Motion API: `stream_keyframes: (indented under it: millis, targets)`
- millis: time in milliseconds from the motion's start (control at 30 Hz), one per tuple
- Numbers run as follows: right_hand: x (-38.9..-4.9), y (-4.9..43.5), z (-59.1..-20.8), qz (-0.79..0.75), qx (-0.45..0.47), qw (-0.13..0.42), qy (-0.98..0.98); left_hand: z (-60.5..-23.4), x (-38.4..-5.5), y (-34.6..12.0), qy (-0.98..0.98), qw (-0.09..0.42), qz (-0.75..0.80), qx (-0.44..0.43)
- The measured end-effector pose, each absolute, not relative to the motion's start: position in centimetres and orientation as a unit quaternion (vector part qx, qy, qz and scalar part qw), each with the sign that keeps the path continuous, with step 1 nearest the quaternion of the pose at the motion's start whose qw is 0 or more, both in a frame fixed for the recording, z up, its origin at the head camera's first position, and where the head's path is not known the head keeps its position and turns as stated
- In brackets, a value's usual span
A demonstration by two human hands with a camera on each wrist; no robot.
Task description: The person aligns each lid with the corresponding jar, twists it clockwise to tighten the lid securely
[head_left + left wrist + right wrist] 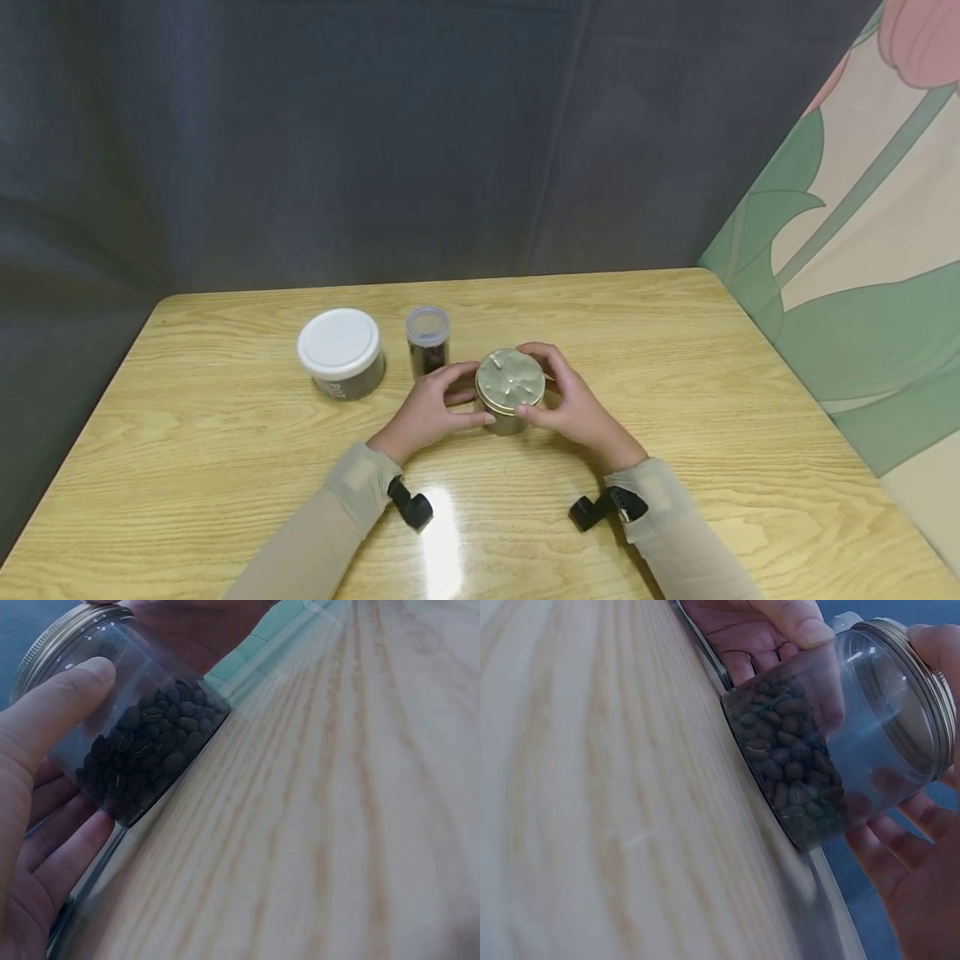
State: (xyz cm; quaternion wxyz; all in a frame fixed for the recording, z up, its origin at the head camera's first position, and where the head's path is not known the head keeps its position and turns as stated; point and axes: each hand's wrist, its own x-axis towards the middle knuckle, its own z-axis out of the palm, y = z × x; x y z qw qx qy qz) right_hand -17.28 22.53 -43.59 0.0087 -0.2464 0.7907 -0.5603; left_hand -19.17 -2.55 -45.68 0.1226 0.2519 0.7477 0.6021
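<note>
A clear jar of coffee beans [787,750] with a gold metal lid [511,377] stands upright on the wooden table in front of me. Dark beans fill about its lower half. My left hand [435,408] holds the jar's body from the left, thumb on the near side and fingers around the far side. From the right, my right hand [573,408] grips the lid at its rim, thumb in front and index finger behind. In the right wrist view its other fingers [892,855] lie along the jar's far side.
A grey tub with a white lid [339,342] stands at the back left of the table [187,467]. Between it and the jar is a slim clear container [428,337] with dark contents, close behind my left hand. A dark curtain [375,150] hangs behind the table.
</note>
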Motion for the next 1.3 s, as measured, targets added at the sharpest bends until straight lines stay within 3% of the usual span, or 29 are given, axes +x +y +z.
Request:
stream_keyframes:
  millis: [833,1300]
  targets:
    - [-18.1,24.7,-45.2,-0.616,-0.246,0.066,0.746,-46.1,-19.3,-2.0,0.744,0.112,0.605,0.261]
    - [-18.3,24.5,-45.4,-0.576,-0.217,0.045,0.787,-46.4,-19.3,-1.5,0.757,0.078,0.584,0.281]
